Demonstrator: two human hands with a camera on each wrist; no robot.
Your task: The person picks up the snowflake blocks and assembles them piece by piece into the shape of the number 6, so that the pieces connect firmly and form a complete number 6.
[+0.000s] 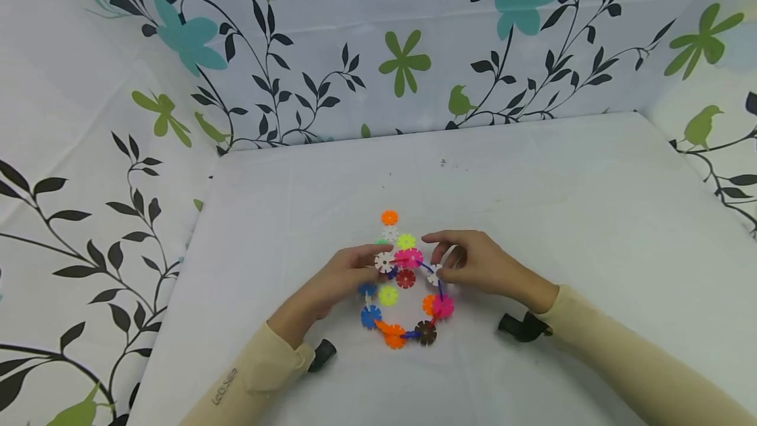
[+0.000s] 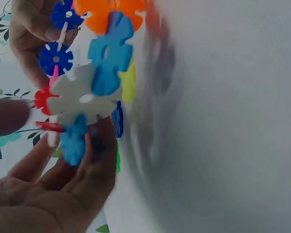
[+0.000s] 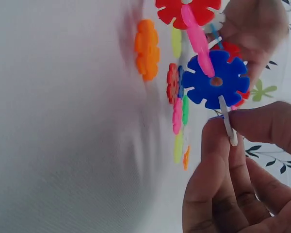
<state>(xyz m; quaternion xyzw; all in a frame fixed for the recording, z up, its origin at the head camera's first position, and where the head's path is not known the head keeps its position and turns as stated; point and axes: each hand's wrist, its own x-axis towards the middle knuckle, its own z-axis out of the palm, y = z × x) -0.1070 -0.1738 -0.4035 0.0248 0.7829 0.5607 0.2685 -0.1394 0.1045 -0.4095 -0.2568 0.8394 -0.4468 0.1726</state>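
Observation:
A loop of slotted, flower-shaped plastic discs, joined edge to edge, stretches between both hands. Its colours include blue, orange, pink, brown and white. My left hand [image 1: 345,275] holds the loop's left side, fingers curled by a white disc [image 1: 384,262]. In the left wrist view, a light blue disc [image 2: 73,141] lies against those fingers. Between thumb and index finger, my right hand [image 1: 481,265] pinches a white disc [image 3: 227,121], seen edge-on in the right wrist view. That white disc is slotted into a blue disc [image 3: 217,80], which joins a pink one [image 3: 198,41].
Loose discs lie on the white-covered table [image 1: 562,215], among them an orange disc [image 1: 389,217], a yellow disc [image 1: 406,241], a dark red disc [image 1: 405,278] and a yellow-green disc [image 1: 388,295]. A leaf-patterned cloth [image 1: 331,38] hangs behind the table.

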